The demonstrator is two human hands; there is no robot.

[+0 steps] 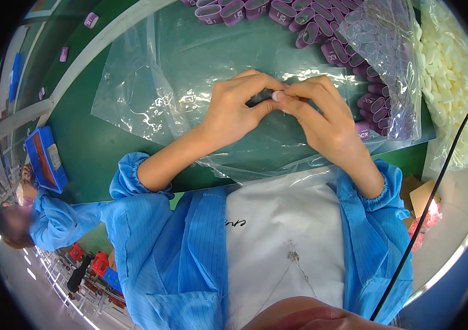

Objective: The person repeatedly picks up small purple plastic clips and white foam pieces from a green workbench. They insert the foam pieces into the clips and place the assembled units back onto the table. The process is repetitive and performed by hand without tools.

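Over a clear plastic sheet on the green table, both of my hands meet at the fingertips. My left hand is closed, its thumb and fingers pinching a small dark rounded piece. Against that piece's right end, my right hand pinches with thumb and forefinger. A pale spot shows at those fingertips; whether it is a small part or a thumbnail I cannot tell. Many purple oval hollow casings stand packed together beyond and to the right of my hands. One purple casing lies close to my right wrist.
A clear bag covers some casings at the right. Beside it lies a bag of cream-coloured small parts. A blue tray sits at the left, near a co-worker in a blue sleeve. Loose purple casings lie far left.
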